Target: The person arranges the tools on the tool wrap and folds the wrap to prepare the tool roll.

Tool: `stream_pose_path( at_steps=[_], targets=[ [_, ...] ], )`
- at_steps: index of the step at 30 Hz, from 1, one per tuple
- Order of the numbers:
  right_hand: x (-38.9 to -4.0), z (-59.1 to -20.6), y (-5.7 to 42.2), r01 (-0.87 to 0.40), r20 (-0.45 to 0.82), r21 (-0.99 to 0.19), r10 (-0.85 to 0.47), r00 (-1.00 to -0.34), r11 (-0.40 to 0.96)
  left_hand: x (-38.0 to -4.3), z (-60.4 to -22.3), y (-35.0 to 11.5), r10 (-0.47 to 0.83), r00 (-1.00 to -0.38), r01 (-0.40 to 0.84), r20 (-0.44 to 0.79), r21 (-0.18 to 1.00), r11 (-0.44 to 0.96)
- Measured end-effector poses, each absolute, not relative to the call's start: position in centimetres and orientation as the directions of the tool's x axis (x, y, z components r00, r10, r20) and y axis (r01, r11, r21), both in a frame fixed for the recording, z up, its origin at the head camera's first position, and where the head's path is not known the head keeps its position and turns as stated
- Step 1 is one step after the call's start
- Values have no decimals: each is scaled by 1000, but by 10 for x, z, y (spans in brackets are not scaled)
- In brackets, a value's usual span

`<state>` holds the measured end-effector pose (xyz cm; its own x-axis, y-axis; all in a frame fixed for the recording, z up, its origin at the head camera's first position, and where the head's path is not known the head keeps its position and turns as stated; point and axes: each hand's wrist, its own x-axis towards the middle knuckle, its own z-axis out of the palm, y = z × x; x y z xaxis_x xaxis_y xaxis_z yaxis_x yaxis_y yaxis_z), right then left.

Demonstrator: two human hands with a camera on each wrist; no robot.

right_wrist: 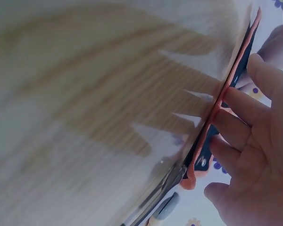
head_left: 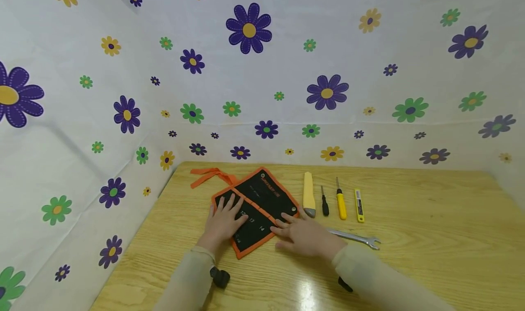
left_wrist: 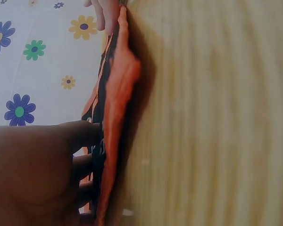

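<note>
A black tool pouch (head_left: pixel 256 218) with orange edging lies unrolled and askew on the table, its orange ties trailing to the upper left. White numbers mark its pockets. My left hand (head_left: pixel 221 224) rests on the pouch's left part with fingers spread; in the left wrist view the fingertips touch the black cloth beside the orange edge (left_wrist: pixel 115 99). My right hand (head_left: pixel 305 235) lies with extended fingers on the pouch's right edge, and the right wrist view shows the fingers (right_wrist: pixel 238 127) against the orange border. A wrench (head_left: pixel 357 238) sticks out from beyond the right hand, its other end hidden.
Right of the pouch stand in a row a utility knife with a cream-yellow handle (head_left: pixel 308 194), a small black screwdriver (head_left: pixel 325 206), a yellow screwdriver (head_left: pixel 341 204) and a yellow snap-off cutter (head_left: pixel 359 206). A flowered white sheet (head_left: pixel 283 74) rises behind the wooden table (head_left: pixel 430 233).
</note>
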<state>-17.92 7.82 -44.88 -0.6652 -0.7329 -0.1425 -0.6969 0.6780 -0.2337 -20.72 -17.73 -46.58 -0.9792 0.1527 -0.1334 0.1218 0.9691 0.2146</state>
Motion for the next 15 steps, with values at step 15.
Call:
stream_pose_path(
  at_steps=[15],
  targets=[
    [-160, -447, 66, -727, -143, -290, -779, -610, 622, -216, -462, -177, 137, -979, 122, -151, 108, 987]
  ],
)
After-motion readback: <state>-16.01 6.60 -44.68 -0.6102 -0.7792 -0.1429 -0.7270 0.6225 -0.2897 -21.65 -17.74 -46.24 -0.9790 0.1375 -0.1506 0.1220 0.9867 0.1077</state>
